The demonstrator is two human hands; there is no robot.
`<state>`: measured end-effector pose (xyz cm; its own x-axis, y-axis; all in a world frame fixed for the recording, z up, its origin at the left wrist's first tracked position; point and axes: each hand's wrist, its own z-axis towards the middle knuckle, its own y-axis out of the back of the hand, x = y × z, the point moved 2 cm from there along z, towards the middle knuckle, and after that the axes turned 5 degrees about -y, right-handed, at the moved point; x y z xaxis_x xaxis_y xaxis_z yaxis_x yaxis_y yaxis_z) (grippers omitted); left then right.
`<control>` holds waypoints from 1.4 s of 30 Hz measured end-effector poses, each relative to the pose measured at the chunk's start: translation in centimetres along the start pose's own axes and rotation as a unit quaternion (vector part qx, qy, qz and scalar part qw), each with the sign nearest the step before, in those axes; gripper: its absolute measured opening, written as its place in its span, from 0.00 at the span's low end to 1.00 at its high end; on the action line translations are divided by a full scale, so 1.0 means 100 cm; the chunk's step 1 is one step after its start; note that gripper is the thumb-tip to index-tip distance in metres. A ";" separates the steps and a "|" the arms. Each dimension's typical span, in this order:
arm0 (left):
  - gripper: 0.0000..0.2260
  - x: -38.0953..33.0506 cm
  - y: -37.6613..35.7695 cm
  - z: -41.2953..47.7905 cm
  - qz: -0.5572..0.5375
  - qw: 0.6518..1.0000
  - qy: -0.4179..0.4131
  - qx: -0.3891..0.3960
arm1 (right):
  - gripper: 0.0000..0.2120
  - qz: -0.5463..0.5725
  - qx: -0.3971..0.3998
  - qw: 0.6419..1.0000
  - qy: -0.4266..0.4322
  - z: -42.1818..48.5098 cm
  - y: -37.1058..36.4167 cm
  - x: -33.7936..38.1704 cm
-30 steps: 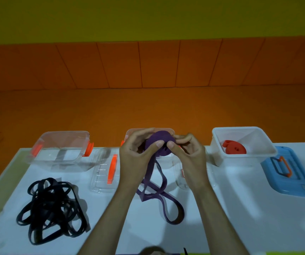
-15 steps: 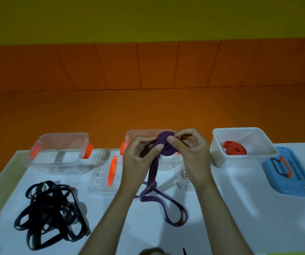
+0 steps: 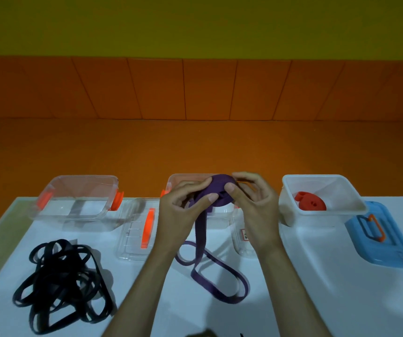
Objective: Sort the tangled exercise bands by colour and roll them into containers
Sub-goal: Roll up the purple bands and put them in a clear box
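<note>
Both hands hold a purple band [image 3: 201, 229] above the table's middle. Its upper part is wound into a thick roll between my left hand [image 3: 183, 210] and my right hand [image 3: 254, 203]. The loose tail hangs down and lies in loops on the white table [image 3: 317, 288]. A tangle of black bands [image 3: 59, 283] rests at the front left. A clear container with orange clips [image 3: 78, 198] stands at the back left. Another clear container [image 3: 185, 178] sits behind my hands, mostly hidden. A white container [image 3: 341, 188] at the right holds a rolled red band [image 3: 311, 204].
A clear lid with an orange handle [image 3: 139, 232] lies left of my hands. Another clear lid [image 3: 241, 237] lies under my right wrist. A blue lid with an orange handle [image 3: 380, 237] lies at the far right. An orange floor and wall lie beyond the table.
The roll in my hands has grown as more purple band is wound on. The loose tail on the table has become shorter and shifted a little.
</note>
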<state>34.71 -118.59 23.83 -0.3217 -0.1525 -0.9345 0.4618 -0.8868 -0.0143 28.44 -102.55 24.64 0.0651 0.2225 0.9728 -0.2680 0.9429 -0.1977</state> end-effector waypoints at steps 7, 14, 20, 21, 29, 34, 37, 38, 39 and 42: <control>0.12 -0.006 -0.001 -0.001 -0.007 1.000 0.004 -0.013 | 0.11 -0.043 0.021 0.999 0.017 0.005 0.003 0.004; 0.14 -0.018 -0.001 0.001 -0.020 0.999 -0.009 0.042 | 0.09 -0.024 0.030 0.999 -0.004 0.000 0.006 0.003; 0.10 -0.019 -0.009 -0.002 -0.007 1.000 -0.015 0.021 | 0.13 -0.017 0.003 1.000 0.018 -0.002 0.012 0.011; 0.11 -0.019 -0.009 -0.002 -0.009 0.999 -0.009 0.031 | 0.12 -0.015 0.002 1.000 0.021 -0.003 0.012 0.015; 0.15 -0.031 -0.006 -0.002 0.041 0.993 -0.036 0.105 | 0.10 -0.067 0.047 0.996 0.041 -0.010 0.020 0.018; 0.10 -0.028 -0.013 -0.011 0.029 0.997 -0.032 0.069 | 0.12 -0.070 0.046 0.995 0.046 -0.013 0.023 0.025; 0.08 -0.024 -0.014 -0.015 0.012 0.998 -0.019 0.060 | 0.11 -0.049 0.018 0.998 0.044 -0.016 0.020 0.025; 0.09 -0.024 -0.014 -0.016 0.007 0.998 -0.015 0.058 | 0.12 -0.040 0.017 0.998 0.036 -0.019 0.019 0.025; 0.10 -0.025 -0.013 -0.016 0.003 0.998 -0.014 0.057 | 0.12 -0.035 0.021 0.999 0.029 -0.021 0.019 0.024; 0.10 -0.029 -0.011 -0.019 0.003 0.998 -0.021 0.052 | 0.10 -0.022 0.039 0.999 0.010 -0.027 0.018 0.022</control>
<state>36.66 -116.32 25.92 -0.3540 -0.1743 -0.9189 0.3767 -0.9258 0.0305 30.75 -99.71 26.07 0.0974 0.1864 0.9776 -0.3391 0.9297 -0.1435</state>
